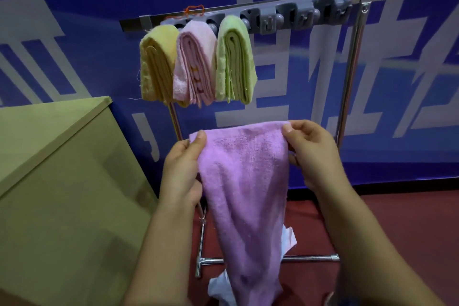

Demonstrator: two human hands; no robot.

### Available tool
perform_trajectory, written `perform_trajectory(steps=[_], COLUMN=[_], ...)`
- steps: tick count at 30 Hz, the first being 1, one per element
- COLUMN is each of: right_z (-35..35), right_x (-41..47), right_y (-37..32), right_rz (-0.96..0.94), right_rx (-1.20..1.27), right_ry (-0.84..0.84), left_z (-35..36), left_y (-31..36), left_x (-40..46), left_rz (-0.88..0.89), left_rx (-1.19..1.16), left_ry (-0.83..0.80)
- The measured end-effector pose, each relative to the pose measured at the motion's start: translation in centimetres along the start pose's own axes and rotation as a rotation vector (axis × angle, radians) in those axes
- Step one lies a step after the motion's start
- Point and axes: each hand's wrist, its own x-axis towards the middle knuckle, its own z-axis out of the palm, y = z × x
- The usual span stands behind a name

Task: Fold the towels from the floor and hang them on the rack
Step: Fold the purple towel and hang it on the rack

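Note:
A purple towel (244, 181) hangs down in front of me, held up by its two top corners. My left hand (182, 166) pinches the left corner and my right hand (313, 154) pinches the right corner. Behind it stands the metal rack (347, 87), its top bar carrying grey clips (295, 16). Three folded towels hang at the bar's left end: a yellow towel (155, 67), a pink towel (195, 64) and a green towel (234, 62). A white towel (289, 238) lies on the red floor, mostly hidden behind the purple one.
A large cardboard box (54, 194) fills the left side, close to my left arm. The rack's base bars (308, 258) cross the red floor (397, 218). A blue wall with white lettering stands right behind the rack.

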Motion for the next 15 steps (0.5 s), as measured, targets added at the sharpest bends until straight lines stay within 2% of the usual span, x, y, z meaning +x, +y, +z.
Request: perform_trajectory(steps=[2, 6, 11, 15], right_z=[0.5, 1.4, 2.1, 2.6], right_x=[-0.5, -1.7, -3.0, -4.0], right_y=[0.1, -0.8, -0.9, -1.3], right_rz=[-0.101, -0.252, -0.352, -0.421], right_rx=[-0.122, -0.223, -0.254, -0.237], right_ry=[0.064, 0.065, 0.027, -0.051], left_z=[0.5, 1.8, 2.7, 3.2], left_y=[-0.3, 0.0, -0.1, -0.2], left_x=[-0.6, -2.2, -3.9, -4.7], left_rz=[0.067, 0.152, 0.225, 0.206], left_rx=[0.056, 0.168, 0.275, 0.233], left_ry=[-0.012, -0.065, -0.164, -0.241])
